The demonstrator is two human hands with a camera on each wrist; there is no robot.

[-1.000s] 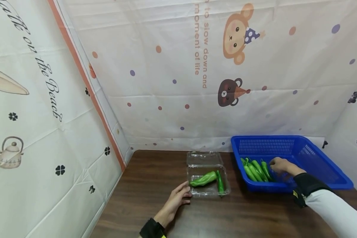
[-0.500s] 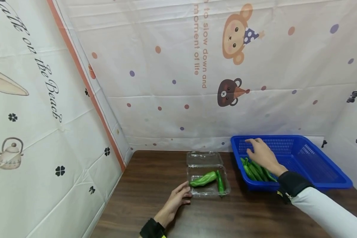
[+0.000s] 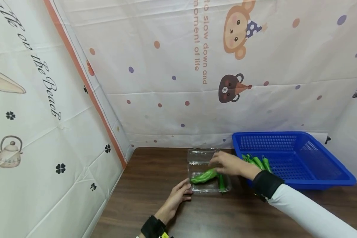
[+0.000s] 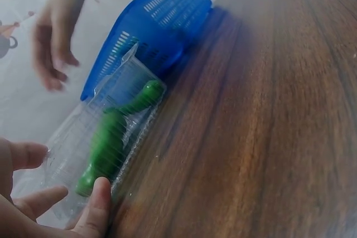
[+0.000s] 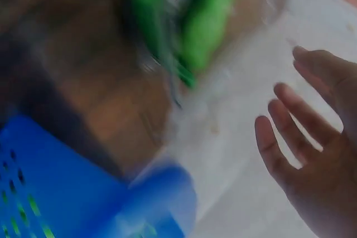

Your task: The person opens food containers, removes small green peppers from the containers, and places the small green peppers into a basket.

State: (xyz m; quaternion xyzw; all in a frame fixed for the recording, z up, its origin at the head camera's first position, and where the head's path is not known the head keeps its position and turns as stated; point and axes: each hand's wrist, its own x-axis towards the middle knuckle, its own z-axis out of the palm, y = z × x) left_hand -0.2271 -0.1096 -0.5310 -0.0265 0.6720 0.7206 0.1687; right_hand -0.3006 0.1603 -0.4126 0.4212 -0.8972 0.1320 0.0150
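Note:
On the brown table stands a clear plastic clamshell box, its lid folded back. A large light-green pepper lies across its base, beside a slimmer dark-green pepper. My left hand rests its extended fingertips against the box's left side; the left wrist view shows the fingers spread along its edge. Over the box's right part hovers my right hand, partly covering the lid and peppers. In the right wrist view its fingers are apart with nothing between them.
A blue plastic basket with slotted walls stands right of the box. Several green peppers lie at its left end, partly behind the right forearm. Printed white cloth hangs behind and at the sides.
My right hand has come up out of the basket and moved left, from the peppers there to above the clear box. The left hand has stayed at the box's side.

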